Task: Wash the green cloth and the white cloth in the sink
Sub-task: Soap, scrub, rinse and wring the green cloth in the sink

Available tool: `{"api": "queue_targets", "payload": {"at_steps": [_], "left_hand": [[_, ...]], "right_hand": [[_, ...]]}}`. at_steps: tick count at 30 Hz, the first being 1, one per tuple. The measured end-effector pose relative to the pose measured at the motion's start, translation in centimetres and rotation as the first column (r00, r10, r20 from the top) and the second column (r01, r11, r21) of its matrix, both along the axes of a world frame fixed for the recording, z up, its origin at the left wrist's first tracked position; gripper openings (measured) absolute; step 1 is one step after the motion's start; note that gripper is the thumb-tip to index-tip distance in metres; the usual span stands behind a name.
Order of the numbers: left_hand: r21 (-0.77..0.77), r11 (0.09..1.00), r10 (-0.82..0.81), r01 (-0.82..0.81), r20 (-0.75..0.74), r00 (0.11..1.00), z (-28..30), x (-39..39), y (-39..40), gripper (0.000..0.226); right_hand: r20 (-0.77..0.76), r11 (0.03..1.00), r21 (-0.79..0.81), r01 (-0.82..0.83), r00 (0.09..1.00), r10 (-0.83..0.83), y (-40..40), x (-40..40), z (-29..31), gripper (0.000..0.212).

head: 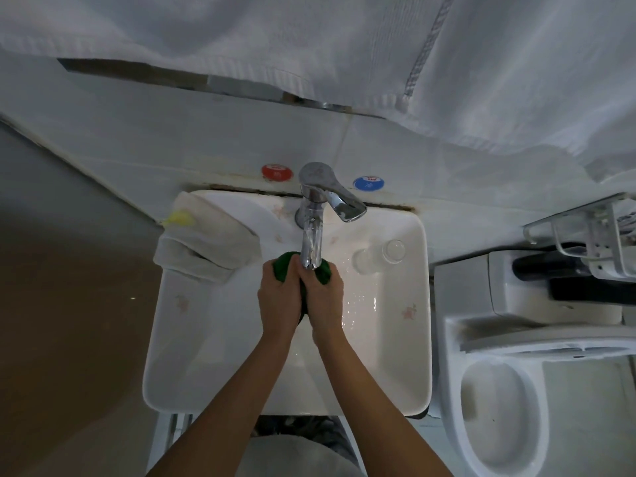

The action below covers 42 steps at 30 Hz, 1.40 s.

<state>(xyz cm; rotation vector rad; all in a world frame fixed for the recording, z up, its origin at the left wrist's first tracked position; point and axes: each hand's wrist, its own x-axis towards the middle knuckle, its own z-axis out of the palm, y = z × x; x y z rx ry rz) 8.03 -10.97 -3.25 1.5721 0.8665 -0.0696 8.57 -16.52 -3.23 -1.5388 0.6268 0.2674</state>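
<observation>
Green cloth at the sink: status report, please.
Left hand and right hand both grip bunched green cloth under chrome tap. Folded white cloth waits on sink rim.

One head-worn wide view looks steeply down, close above the sink (172,339) and faucet (311,235).

1 green cloth (283,268), 1 white cloth (210,242), 1 sink (179,356), 1 tap (311,235), 1 glass (380,254), 2 hands (278,297).

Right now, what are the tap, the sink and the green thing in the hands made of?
Tap: looks like shiny chromed metal, since it mirrors the light.
Sink: likely glazed ceramic, white, smooth and glossy, with small flower prints.
Green cloth: soft fabric, bunched and squeezed between the left hand and right hand. It looks wet, but its weave is too small to tell.
</observation>
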Motion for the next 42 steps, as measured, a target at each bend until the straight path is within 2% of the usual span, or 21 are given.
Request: {"api": "queue_targets", "payload": {"at_steps": [2, 6, 7, 11, 13, 15, 17, 20, 21, 24, 29, 32, 35, 40, 42], "left_hand": [[0.034, 0.999, -0.027, 0.027, -0.003, 1.0, -0.1, 0.2, 0.1, 0.028], [0.193, 0.967, -0.17, 0.165, 0.007, 0.985, 0.3, 0.7, 0.4, 0.032], [0.165, 0.973, -0.164, 0.163, -0.011, 0.986, 0.2, 0.8, 0.5, 0.034], [-0.103, 0.993, -0.07, 0.061, -0.084, 0.994, -0.2, 1.1, 0.8, 0.036], [-0.096, 0.987, -0.135, 0.13, -0.052, 0.989, 0.1, 1.1, 1.2, 0.033], [-0.02, 0.975, -0.222, 0.222, -0.006, 0.975, 0.6, 1.0, 1.6, 0.025], [0.004, 0.969, -0.244, 0.245, 0.101, 0.964, 0.9, 0.6, 1.7, 0.018], [0.001, 0.983, -0.179, 0.181, 0.156, 0.971, 0.6, -0.6, 1.2, 0.055], [0.032, 0.984, -0.18, 0.177, 0.157, 0.971, 0.4, -0.8, 1.0, 0.059], [0.074, 0.984, -0.174, 0.165, 0.144, 0.974, 0.1, -0.8, 1.0, 0.05], [0.058, 0.988, -0.148, 0.141, 0.143, 0.979, 0.4, -0.7, 0.8, 0.009], [-0.009, 0.997, -0.077, 0.079, 0.117, 0.99, 0.2, -0.6, 0.9, 0.016], [-0.009, 0.999, -0.034, 0.035, 0.105, 0.994, 0.2, -0.3, 0.9, 0.016], [0.021, 1.0, -0.007, 0.005, 0.085, 0.996, 0.3, 0.1, 0.4, 0.019], [-0.005, 1.0, -0.028, 0.028, 0.087, 0.996, 0.1, -0.2, 0.1, 0.024]], "right_hand": [[-0.016, 0.999, -0.019, 0.039, 0.999, -0.04, 0.0, 0.2, -0.1, 0.028], [0.019, 0.992, -0.106, 0.063, 0.998, -0.062, -0.3, 0.5, -0.2, 0.029], [0.01, 0.994, -0.095, 0.06, 0.998, -0.059, -0.5, 0.7, 0.0, 0.029], [-0.061, 0.999, -0.02, 0.035, 0.997, -0.036, -0.8, 1.4, 0.3, 0.026], [-0.083, 0.999, 0.003, 0.042, 0.996, -0.042, -0.7, 1.3, 0.3, 0.023], [-0.101, 0.998, 0.028, 0.056, 0.993, -0.053, -0.8, 1.2, 0.2, 0.02], [-0.107, 0.994, 0.056, 0.095, 0.99, -0.089, -1.0, 1.2, 0.1, 0.018], [-0.068, 0.989, 0.102, 0.105, 0.993, -0.099, -1.4, 1.4, 0.2, 0.005], [-0.053, 0.987, 0.132, 0.096, 0.995, -0.089, -1.6, 1.3, 0.4, 0.005], [-0.044, 0.974, 0.222, 0.037, 0.999, -0.028, -2.6, 1.2, 0.9, 0.023], [-0.139, 0.955, 0.291, -0.057, 0.985, 0.101, -4.5, 1.8, 1.4, 0.034], [-0.105, 0.937, 0.316, -0.15, 0.976, 0.192, -5.3, 2.3, 1.5, 0.033], [-0.123, 0.954, 0.278, -0.116, 0.98, 0.155, -4.9, 2.2, 1.4, 0.028], [-0.196, 0.963, 0.264, -0.044, 0.976, 0.099, -3.9, 1.3, 1.0, 0.042], [-0.15, 0.977, 0.203, -0.07, 0.983, 0.101, -3.4, 0.6, 0.7, 0.048]]}}
